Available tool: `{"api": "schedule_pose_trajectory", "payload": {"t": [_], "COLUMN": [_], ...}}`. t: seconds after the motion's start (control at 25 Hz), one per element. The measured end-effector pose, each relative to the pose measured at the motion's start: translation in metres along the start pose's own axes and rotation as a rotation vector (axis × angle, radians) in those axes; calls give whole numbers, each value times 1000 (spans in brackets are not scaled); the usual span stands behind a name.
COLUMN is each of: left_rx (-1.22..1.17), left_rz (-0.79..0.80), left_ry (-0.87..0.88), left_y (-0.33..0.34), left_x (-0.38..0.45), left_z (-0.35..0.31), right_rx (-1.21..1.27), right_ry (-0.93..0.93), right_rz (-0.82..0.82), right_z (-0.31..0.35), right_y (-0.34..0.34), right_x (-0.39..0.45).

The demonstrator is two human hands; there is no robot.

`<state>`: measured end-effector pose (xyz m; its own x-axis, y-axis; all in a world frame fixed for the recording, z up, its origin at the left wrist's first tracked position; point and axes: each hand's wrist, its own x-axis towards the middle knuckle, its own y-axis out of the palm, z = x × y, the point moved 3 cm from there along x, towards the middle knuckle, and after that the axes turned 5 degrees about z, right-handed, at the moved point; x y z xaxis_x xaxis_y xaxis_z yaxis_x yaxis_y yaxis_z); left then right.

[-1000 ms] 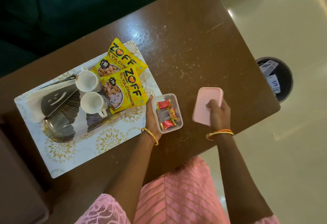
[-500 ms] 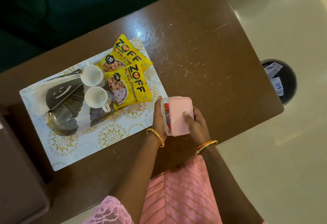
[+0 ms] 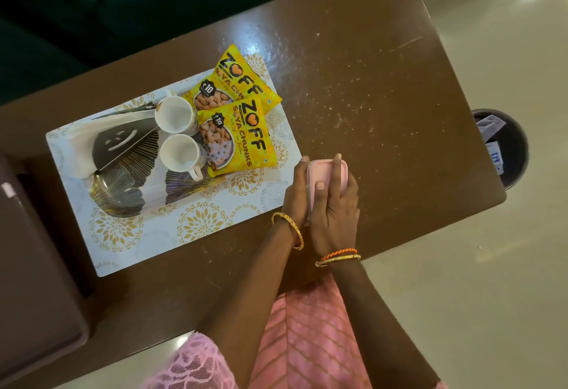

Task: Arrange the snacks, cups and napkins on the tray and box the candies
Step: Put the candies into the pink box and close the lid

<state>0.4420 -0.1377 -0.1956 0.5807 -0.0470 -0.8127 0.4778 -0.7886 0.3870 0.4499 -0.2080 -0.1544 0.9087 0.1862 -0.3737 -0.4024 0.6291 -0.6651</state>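
pink lid (image 3: 322,172) is sitting on the candy box on the counter (image 3: 384,97) just right of the tray (image 3: 190,229), both hands clamped on it, right hand (image 3: 333,204) pressing down, left hand (image 3: 296,192) bracing; uneven pressure is risking a corner staying unsealed or the box skidding.

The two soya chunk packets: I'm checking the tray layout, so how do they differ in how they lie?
The far packet is partly covered; the near packet lies on top, fully shown. The far packet's corner overhangs the tray; the near one stays on it. Both are yellow and lie flat beside the cups.
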Motion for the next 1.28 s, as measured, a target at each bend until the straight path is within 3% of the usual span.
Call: {"api": "schedule_pose_trajectory", "payload": {"t": [0.24, 0.4, 0.52, 0.64, 0.76, 0.92, 1.04, 1.12, 1.28], "left_rx": [-269, -410, -501, -494, -438, -331, -220, -274, -409], "left_rz": [38, 15, -30, -138, -193, -250, -401, -479, -683], "left_ry": [-8, 75, 84, 137, 136, 157, 248, 294, 419], "left_y": [-12, -24, -32, -44, -56, -82, -110, -129, -170], "left_x": [-6, -15, -22, -33, -53, -85, -105, -120, -151], "left_z": [12, 23, 24, 30, 30, 20, 19, 19, 9], "right_rx": [-100, 212, 638, 918, 984, 820, 622, 506, 239], "right_ry": [-1, -59, 181, 545, 585, 490, 375, 312, -17], "right_rz": [45, 260, 282, 482, 599, 684, 815, 858, 704], "right_z": [8, 5, -6, -14, -11, 8, 37, 63, 121], "right_y": [6, 1, -5, -1, -1, -1, 10, 23, 61], "right_x": [-7, -16, -18, -28, -30, -19, -12, -11, -20]}}
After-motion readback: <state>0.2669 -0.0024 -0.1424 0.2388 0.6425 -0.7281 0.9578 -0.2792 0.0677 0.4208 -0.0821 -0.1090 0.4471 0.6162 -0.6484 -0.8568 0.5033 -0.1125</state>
